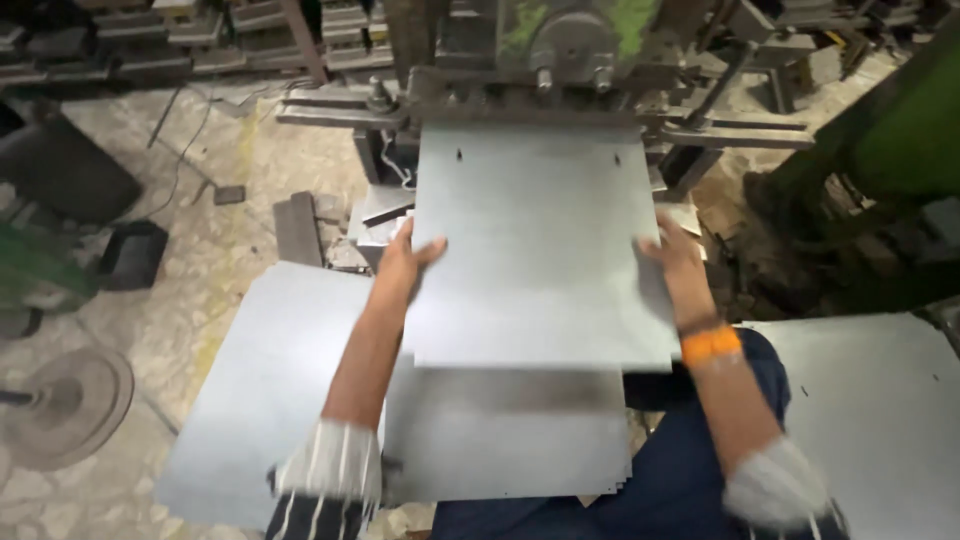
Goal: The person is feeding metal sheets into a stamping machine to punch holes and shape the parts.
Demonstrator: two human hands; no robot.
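A large grey metal sheet (535, 250) lies flat with its far edge under the head of a press machine (560, 60). My left hand (405, 262) grips the sheet's left edge, thumb on top. On the right edge my right hand (672, 262) holds it the same way; an orange band circles that wrist. Two small holes show near the sheet's far corners. Below it, on my lap, rests a stack of similar sheets (500, 440).
More grey sheets lie at the left (260, 390) and at the right (870, 420). A round metal wheel (65, 405) sits on the stone floor at the left. Metal parts are stacked along the back (150, 40). A green machine frame (900, 130) stands at the right.
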